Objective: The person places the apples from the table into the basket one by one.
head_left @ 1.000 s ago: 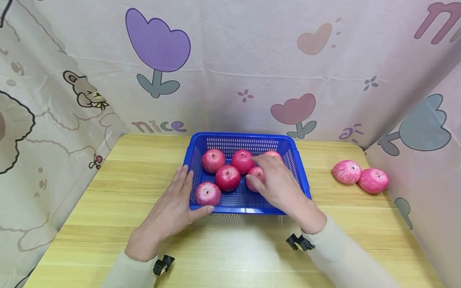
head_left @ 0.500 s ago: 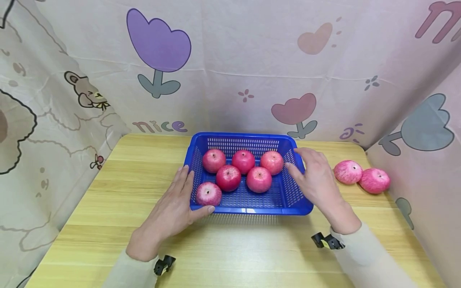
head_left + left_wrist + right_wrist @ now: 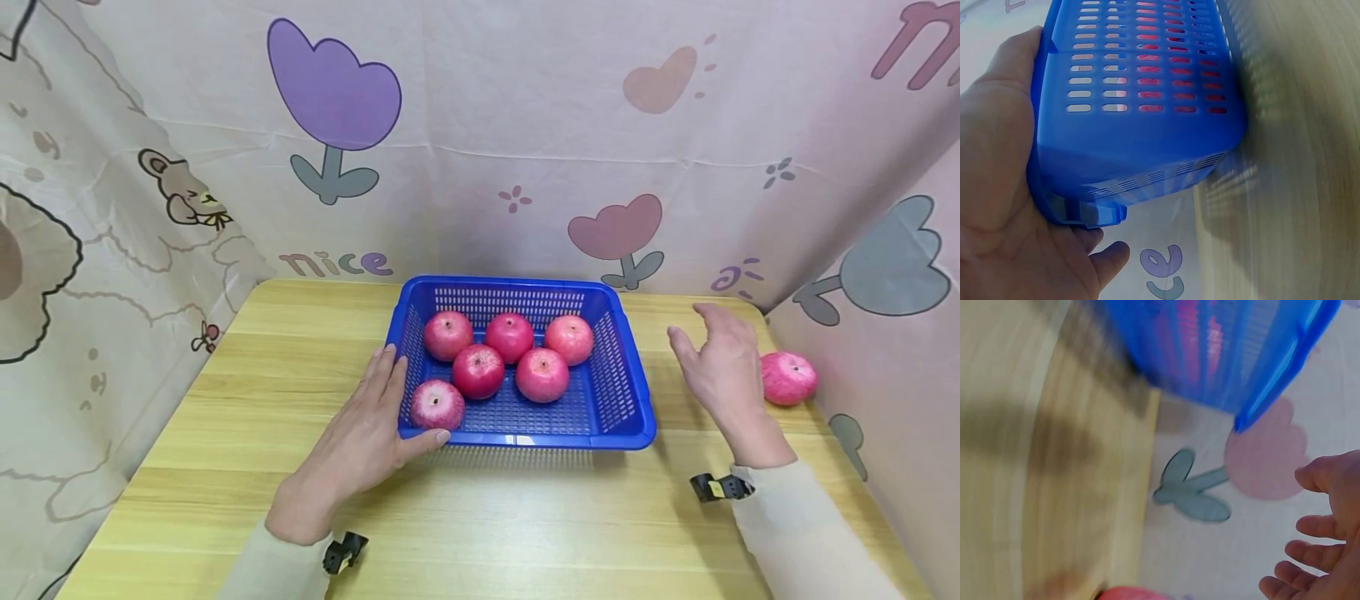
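Observation:
A blue plastic basket (image 3: 517, 439) holds several red apples, one of them a pale-topped apple (image 3: 437, 404) in the front left corner. My left hand (image 3: 356, 429) rests on the basket's left front corner, fingers straight along the rim and thumb on the front edge. In the left wrist view its palm (image 3: 997, 169) lies against the basket's rim. To the right of the basket, my right hand (image 3: 723, 367) hovers over the table with spread fingers and nothing in them. Beside it lies a pink-red apple (image 3: 789, 378); the hand hides the second apple there in the head view.
The wooden table (image 3: 247, 400) carries the basket near its back edge. A patterned cloth (image 3: 480, 150) hangs behind the table and along both sides, close to the apple at the right.
My right hand has left the apples inside the basket and moved right, out over the rim to the two apples on the table. The left hand stays at the corner.

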